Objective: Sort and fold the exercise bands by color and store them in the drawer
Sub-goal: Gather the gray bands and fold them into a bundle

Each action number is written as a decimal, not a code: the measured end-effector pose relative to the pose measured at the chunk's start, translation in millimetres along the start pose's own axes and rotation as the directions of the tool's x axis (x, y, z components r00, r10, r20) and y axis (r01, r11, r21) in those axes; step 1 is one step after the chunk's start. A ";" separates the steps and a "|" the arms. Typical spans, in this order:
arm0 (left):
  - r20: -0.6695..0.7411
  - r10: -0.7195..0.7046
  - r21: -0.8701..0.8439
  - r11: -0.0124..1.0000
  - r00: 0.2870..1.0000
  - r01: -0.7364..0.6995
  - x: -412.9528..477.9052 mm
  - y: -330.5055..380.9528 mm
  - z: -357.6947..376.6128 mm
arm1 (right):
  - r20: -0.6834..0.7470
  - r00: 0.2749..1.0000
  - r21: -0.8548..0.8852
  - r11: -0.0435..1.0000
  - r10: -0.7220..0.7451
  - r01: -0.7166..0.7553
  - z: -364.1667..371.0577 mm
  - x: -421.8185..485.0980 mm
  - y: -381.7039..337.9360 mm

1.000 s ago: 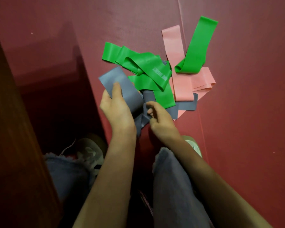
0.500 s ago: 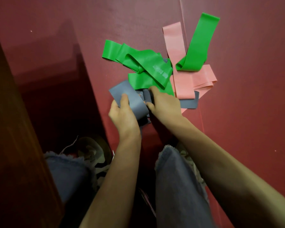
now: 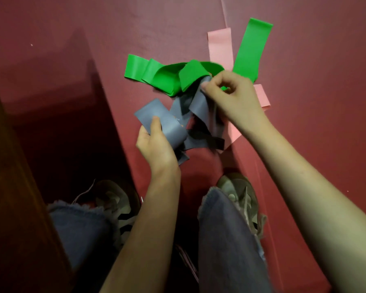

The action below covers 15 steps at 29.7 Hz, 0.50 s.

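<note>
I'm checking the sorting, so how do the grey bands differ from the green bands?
Colour: the grey bands are dull slate, the green bands bright. Hold: the left hand grips and the right hand pinches the grey bands; the green bands mostly lie on the mat. Both are wide flat strips, tangled together.

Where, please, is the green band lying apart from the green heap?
The green band lies upper right in the head view, on the red floor beside the pink band, just beyond the right hand.
</note>
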State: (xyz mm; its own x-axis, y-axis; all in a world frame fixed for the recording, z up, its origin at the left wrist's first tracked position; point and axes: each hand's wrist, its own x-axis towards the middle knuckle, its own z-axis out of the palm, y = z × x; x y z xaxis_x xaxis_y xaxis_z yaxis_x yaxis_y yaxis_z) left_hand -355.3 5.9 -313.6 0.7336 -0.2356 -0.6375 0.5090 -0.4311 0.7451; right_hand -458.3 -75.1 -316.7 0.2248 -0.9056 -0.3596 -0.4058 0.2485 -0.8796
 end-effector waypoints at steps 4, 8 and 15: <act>0.052 0.008 0.044 0.999 0.999 -0.010 -6.3 -0.2 7.4 | -0.022 0.998 0.048 0.997 0.063 -0.062 -11.2 1.3 -7.6; 0.184 -0.073 0.129 0.990 0.980 0.049 -17.4 -11.7 13.2 | 0.092 0.996 0.182 0.983 0.001 -0.018 -15.1 -12.1 -22.2; 0.276 -0.379 0.058 0.924 0.883 0.378 -29.2 -9.8 25.6 | 0.307 0.945 0.341 0.914 0.112 -0.219 -12.4 -27.1 -15.8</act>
State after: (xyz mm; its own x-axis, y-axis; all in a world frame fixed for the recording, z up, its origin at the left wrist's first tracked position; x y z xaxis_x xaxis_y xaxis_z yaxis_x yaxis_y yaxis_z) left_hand -393.3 -5.3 -307.3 0.3312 -0.2847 -0.8996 0.7214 -0.5381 0.4359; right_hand -469.0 -58.8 -289.2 0.4389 -0.7229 -0.5337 -0.1179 0.5425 -0.8317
